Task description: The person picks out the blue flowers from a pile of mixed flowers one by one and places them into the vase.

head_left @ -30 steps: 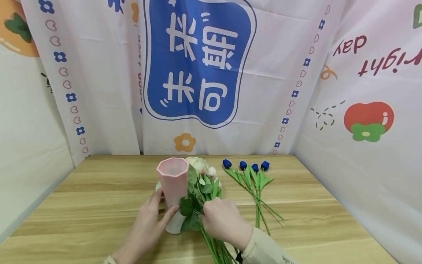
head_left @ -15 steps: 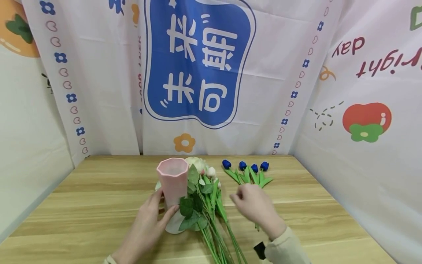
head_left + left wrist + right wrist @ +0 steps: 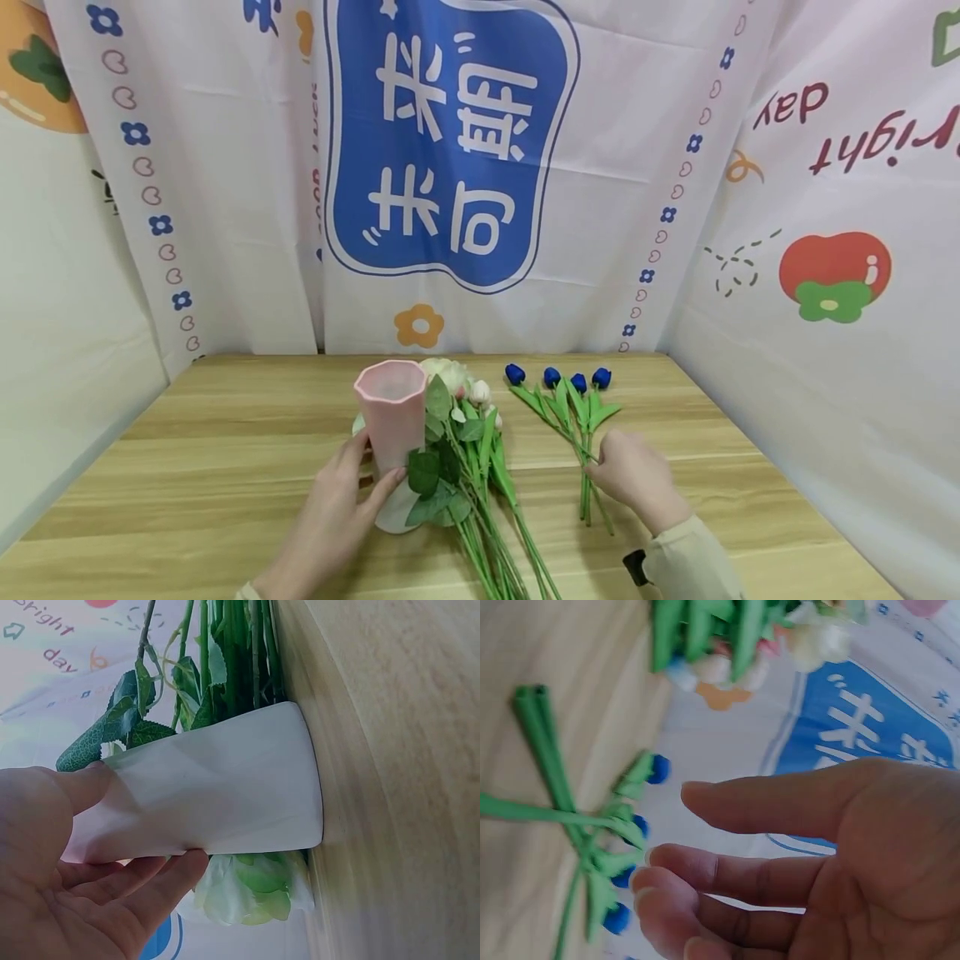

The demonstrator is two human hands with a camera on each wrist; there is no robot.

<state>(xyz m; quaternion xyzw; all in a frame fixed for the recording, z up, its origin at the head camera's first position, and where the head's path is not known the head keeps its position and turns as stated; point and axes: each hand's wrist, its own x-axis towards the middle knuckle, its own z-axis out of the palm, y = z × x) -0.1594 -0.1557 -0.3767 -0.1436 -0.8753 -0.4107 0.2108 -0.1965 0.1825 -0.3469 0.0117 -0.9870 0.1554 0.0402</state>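
A tall vase point(image 3: 393, 421), pink at the top fading to white, stands upright on the table. My left hand point(image 3: 330, 508) holds it from the left, thumb on the near side; in the left wrist view the thumb and fingers clasp its white wall point(image 3: 210, 787). Several blue tulips point(image 3: 583, 417) with green stems lie crossed on the right. My right hand point(image 3: 637, 475) is at their stems. In the right wrist view, thumb and fingers of this hand point(image 3: 780, 862) are spread apart with nothing between them, close to the tulip stems point(image 3: 551, 757).
Right beside the vase lies a bunch of flowers point(image 3: 480, 467), with white blooms point(image 3: 446, 375) at the far end and long stems pointing toward me. Printed curtains point(image 3: 615, 208) enclose the wooden table point(image 3: 225, 450) at the back and sides.
My right hand has left the stems of the white-flower bunch and moved right to the blue tulips. My left hand stays on the vase.
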